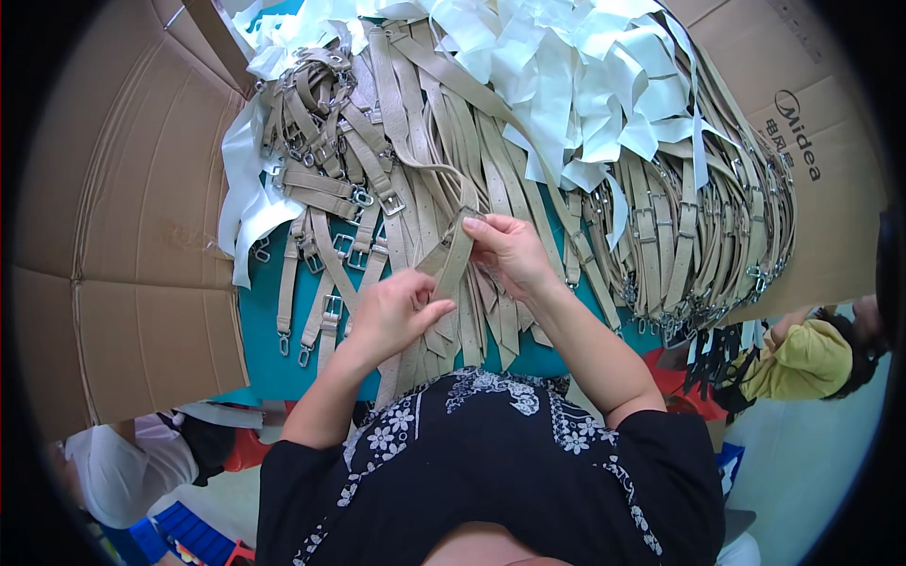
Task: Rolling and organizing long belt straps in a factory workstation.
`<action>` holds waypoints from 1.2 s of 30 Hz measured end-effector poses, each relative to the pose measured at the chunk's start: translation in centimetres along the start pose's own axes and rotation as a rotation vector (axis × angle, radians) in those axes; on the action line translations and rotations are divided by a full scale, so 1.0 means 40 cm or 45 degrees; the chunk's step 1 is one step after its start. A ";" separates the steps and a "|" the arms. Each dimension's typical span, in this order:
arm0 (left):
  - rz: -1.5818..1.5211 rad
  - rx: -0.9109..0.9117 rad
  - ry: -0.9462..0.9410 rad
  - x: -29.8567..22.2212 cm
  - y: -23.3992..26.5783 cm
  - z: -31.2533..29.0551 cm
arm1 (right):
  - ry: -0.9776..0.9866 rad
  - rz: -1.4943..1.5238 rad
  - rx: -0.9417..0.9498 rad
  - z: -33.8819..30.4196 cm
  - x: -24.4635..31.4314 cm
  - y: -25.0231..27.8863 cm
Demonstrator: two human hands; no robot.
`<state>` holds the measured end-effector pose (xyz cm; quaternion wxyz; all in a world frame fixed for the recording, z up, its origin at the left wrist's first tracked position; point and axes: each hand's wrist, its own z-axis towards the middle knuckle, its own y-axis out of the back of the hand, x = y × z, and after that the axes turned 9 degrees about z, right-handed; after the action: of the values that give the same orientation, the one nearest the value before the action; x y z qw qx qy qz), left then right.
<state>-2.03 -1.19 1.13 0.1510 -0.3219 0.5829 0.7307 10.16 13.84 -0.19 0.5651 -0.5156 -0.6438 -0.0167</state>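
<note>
My right hand (pixel 510 253) pinches a beige leather strap (pixel 457 257) between thumb and fingers, close to a small metal buckle (pixel 466 215). The strap's lower part slants down toward my left hand (pixel 401 307). That hand has its fingers curled in and its thumb pointing right, beside the strap; what its fingers grip is hidden. Under and beyond both hands lie many long beige straps (pixel 462 141) with punched holes and pointed ends. Left of them is a tangled heap of short buckled straps (pixel 330 132) with metal clips.
White sheet strips (pixel 566 75) cover the far side. Buckled straps (pixel 689 236) are bundled at the right on the teal table surface (pixel 264 325). Cardboard walls (pixel 142 217) stand left and right. Other people are nearby, one in a yellow top (pixel 802 360) and one in white (pixel 123 472).
</note>
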 end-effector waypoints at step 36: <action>-0.162 -0.119 -0.275 0.002 0.087 0.081 | -0.180 -0.348 0.202 0.024 0.013 -0.043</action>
<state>-5.13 0.92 4.09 0.2437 -0.2843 0.5070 0.7764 8.39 13.95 0.81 0.5497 -0.3772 -0.7453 -0.0062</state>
